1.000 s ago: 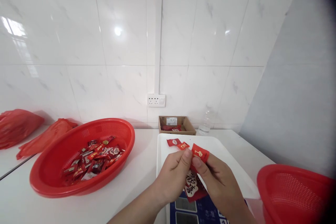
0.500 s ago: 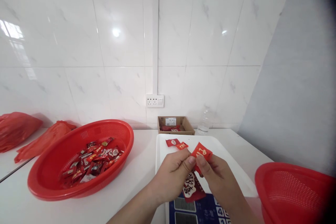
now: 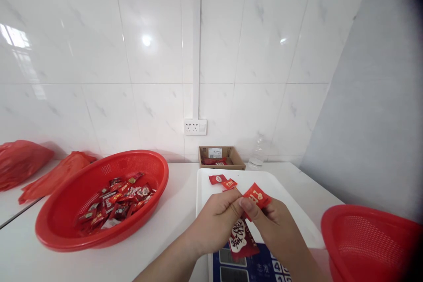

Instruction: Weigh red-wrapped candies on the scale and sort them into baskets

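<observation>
My left hand (image 3: 220,217) and my right hand (image 3: 276,220) meet above a white weighing scale (image 3: 291,224), thumbs close together. Both are closed. Between the right thumb and fingers is a bright red packet (image 3: 257,195) with gold lettering. A larger dark red packet (image 3: 243,241) with black-and-white lettering hangs below the hands, beside my left fingers; its upper end is hidden, and the left hand appears to grip it. On the scale's pan, behind the hands, lie a small dark red packet (image 3: 217,179) and a bright red packet (image 3: 228,183).
A red plastic basket (image 3: 158,172) with many small packets stands at left, red plastic bags (image 3: 62,176) beyond it. Another red basket (image 3: 373,213) sits at right. Near the wall are a cardboard box (image 3: 236,158) holding red packets and a clear bottle (image 3: 257,152).
The bright red packet has tilted and shifted slightly right with my right hand. My thumbs have come closer together. The dark red packet has swung slightly.
</observation>
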